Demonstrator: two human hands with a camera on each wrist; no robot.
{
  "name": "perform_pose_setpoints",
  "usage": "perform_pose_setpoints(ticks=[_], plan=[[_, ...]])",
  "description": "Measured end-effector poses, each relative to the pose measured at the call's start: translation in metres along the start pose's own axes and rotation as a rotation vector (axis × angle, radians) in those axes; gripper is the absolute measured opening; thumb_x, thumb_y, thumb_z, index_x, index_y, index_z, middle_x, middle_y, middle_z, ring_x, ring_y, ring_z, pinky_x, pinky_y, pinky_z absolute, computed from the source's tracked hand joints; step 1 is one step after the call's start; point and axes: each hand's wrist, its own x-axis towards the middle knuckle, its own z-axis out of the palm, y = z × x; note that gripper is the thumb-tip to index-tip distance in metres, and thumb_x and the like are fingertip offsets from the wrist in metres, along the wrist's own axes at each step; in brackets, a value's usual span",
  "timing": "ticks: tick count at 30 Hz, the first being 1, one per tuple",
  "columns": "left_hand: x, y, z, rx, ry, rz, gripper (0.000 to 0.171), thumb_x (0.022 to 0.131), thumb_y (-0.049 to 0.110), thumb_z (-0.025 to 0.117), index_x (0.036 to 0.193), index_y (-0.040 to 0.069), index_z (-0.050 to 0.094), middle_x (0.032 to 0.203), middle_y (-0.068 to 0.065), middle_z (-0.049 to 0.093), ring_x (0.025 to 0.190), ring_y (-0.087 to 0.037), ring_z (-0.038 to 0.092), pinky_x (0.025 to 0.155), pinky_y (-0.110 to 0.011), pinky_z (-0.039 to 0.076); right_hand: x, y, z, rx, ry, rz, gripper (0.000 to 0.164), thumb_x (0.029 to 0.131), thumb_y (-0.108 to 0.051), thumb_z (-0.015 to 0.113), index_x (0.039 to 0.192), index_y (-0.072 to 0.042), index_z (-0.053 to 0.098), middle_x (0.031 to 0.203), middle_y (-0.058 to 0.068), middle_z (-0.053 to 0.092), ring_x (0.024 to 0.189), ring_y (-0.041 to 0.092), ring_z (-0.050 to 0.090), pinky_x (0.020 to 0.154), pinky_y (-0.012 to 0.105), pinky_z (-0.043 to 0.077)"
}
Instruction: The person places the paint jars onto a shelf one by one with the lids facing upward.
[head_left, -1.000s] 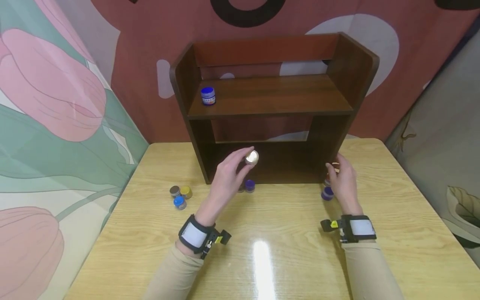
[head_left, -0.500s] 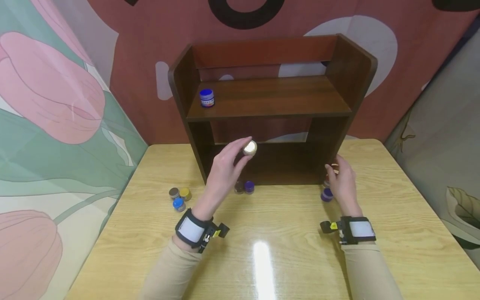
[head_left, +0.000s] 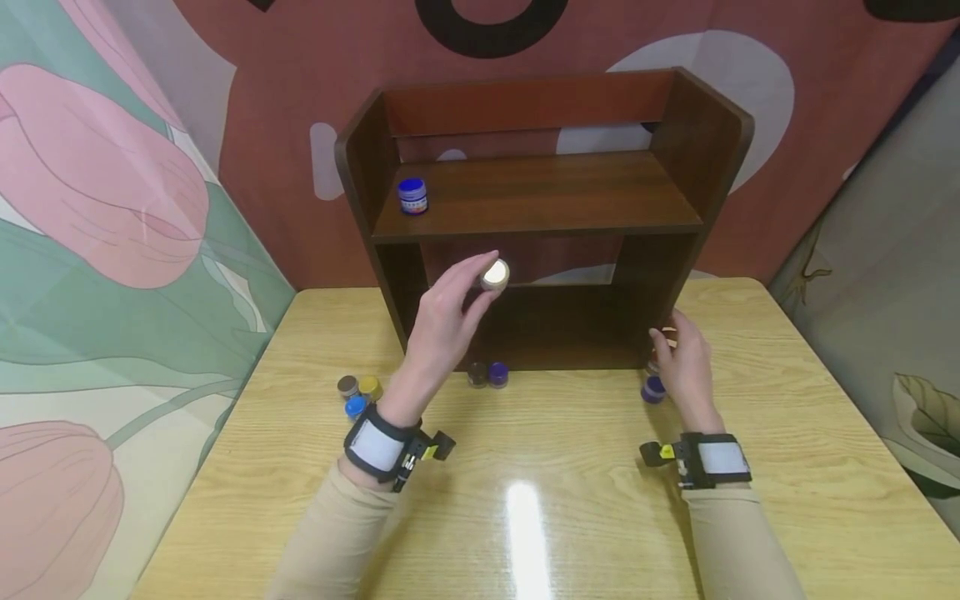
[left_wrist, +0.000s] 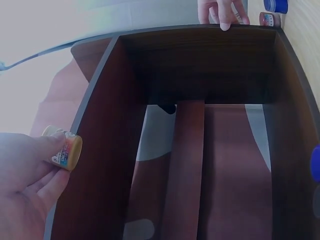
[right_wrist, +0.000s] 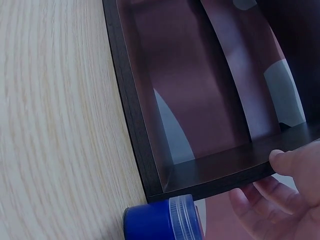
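My left hand [head_left: 442, 321] pinches a small paint jar [head_left: 495, 275] between thumb and fingers, in front of the dark wooden shelf unit [head_left: 540, 218]. Its lid shines brightly in the head view; the left wrist view shows a gold lid and a printed label on the jar. My right hand [head_left: 686, 362] grips the unit's right side panel, thumb on the front edge and fingers outside, as the right wrist view [right_wrist: 280, 192] shows. A blue paint jar [head_left: 412, 197] stands at the left of the upper shelf board.
At the unit's front foot stand a brown jar [head_left: 477, 375] and a purple jar [head_left: 498, 375]. Brown [head_left: 348, 387], yellow [head_left: 370, 387] and blue [head_left: 355, 407] lidded jars cluster on the left. Beside my right hand are a dark blue jar [head_left: 653, 389] and a reddish jar [left_wrist: 270, 19].
My left hand has risen with the pinched jar, from the lower compartment's level to just below the upper shelf board. My right hand has stayed on the side panel.
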Motion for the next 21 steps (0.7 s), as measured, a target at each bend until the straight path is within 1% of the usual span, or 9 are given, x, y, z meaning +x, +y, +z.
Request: perform_pose_setpoints(ticks=[10, 16, 21], plan=[[0.009, 0.003, -0.005, -0.002, -0.001, -0.009, 0.044, 0.095, 0.014, 0.067, 0.138, 0.009, 0.058, 0.136, -0.01, 0.065, 0.127, -0.021, 0.061, 0.108, -0.029, 0.05, 0.0, -0.003, 0.0, 0.024, -0.01, 0.015, 0.037, 0.103, -0.011, 0.05, 0.14, -0.002, 0.05, 0.132, 0.027, 0.057, 0.116, 0.047, 0.061, 0.083, 0.057, 0.059], [0.013, 0.004, -0.009, 0.009, 0.02, 0.002, 0.044, 0.095, 0.012, 0.067, 0.138, 0.008, 0.059, 0.136, -0.01, 0.064, 0.127, -0.022, 0.061, 0.109, -0.028, 0.049, 0.0, -0.003, 0.001, 0.027, -0.016, 0.024, 0.038, 0.104, -0.012, 0.05, 0.14, -0.002, 0.049, 0.134, 0.027, 0.056, 0.117, 0.047, 0.061, 0.083, 0.057, 0.059], [0.018, 0.005, -0.012, 0.018, 0.038, 0.014, 0.044, 0.094, 0.01, 0.068, 0.137, 0.007, 0.059, 0.135, -0.011, 0.065, 0.127, -0.023, 0.061, 0.11, -0.029, 0.048, 0.001, -0.002, 0.002, 0.02, -0.017, 0.015, 0.038, 0.104, -0.012, 0.05, 0.141, -0.003, 0.049, 0.134, 0.027, 0.057, 0.117, 0.047, 0.061, 0.082, 0.056, 0.06]])
